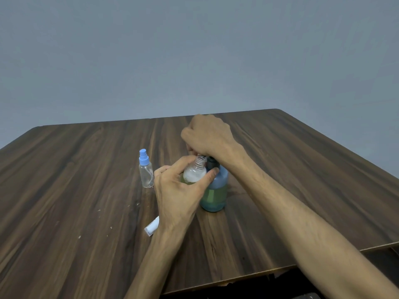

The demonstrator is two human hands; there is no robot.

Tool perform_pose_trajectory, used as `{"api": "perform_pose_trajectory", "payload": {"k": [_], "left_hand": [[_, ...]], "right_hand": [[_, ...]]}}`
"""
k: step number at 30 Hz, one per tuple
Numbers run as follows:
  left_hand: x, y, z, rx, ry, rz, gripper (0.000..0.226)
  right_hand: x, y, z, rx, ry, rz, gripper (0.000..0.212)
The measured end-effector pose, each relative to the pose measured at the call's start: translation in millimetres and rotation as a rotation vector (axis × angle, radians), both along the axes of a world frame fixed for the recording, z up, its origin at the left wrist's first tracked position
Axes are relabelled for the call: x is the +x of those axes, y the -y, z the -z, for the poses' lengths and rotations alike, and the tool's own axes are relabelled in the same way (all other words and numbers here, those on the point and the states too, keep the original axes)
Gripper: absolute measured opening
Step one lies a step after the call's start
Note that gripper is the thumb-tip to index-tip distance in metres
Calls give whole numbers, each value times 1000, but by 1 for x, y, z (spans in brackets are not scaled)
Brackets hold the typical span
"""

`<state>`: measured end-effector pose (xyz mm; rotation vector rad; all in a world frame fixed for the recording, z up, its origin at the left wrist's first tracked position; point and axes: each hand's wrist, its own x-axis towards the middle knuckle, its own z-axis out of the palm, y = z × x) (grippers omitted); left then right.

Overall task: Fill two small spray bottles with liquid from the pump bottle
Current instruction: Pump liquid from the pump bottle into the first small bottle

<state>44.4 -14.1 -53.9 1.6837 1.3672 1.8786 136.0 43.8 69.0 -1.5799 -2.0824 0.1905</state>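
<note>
At centre frame the left hand [179, 190] grips an uncapped spray bottle [195, 172], its threaded neck held under the spout of the pump bottle [214, 188], while the right hand [208, 134] curls over the pump head. If the neck slips aside, liquid could spill onto the tabletop [86, 169]. A second, capped bottle [146, 169] stands just left, empty.
</note>
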Motion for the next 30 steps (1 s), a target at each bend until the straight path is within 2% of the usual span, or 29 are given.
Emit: {"api": "perform_pose_trajectory", "payload": {"k": [5,10,13,17,22,26,30], "left_hand": [[1,3,0,-20,17,-1,39],[2,3,-2,-36,28,-5,40],[2,4,1,-35,36,4,38],[2,2,0,-50,39,-6,37],[3,2,2,-55,66,-2,37],[4,1,0,-60,59,-15,36],[3,2,2,-50,67,-4,36]], "right_hand": [[0,-4,-3,97,-32,-2,27],[-1,-3,2,46,59,-23,27],[1,-5,-3,125,0,-15,26],[-1,-5,5,32,48,-33,28],[1,-8,-1,118,-28,-36,33],[-1,-7,1,-46,74,-60,33],[0,-7,-3,7,19,-78,38]]}}
